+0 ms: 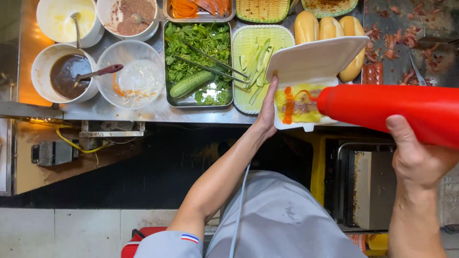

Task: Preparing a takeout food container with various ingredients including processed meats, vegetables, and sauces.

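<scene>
- Foam box (313, 67): a white hinged clamshell, lid raised and leaning away from the person, its base overhanging the near edge of the steel counter (143, 112). Inside the base lie yellow food, a pale strip of meat and a band of orange-red sauce.
- Left hand (267, 112): at the left edge of the foam box, thumb up along the lid's side and fingers hidden under the base; it is closed on the box wall and steadies it.
- Right hand (420, 160): to the right of the foam box and nearer the person, wrapped around a red squeeze bottle (397, 112), thumb across the near side of the bottle.
- Red squeeze bottle: its long axis runs nearly level, right to left, with the nozzle end over the right part of the foam box's base, just above the food. The left hand touches the box; the right reaches it only through the bottle.
- Bread rolls (318, 26): three, just behind the raised lid.
- Green basket (256, 52): just left of the foam box, with cucumber strips.
- Metal tray (198, 62): further left of the box, holding herbs, a whole cucumber and tongs.
- Bowls (64, 74): well left of the box, with sauces, a brown paste and pickled shreds.
</scene>
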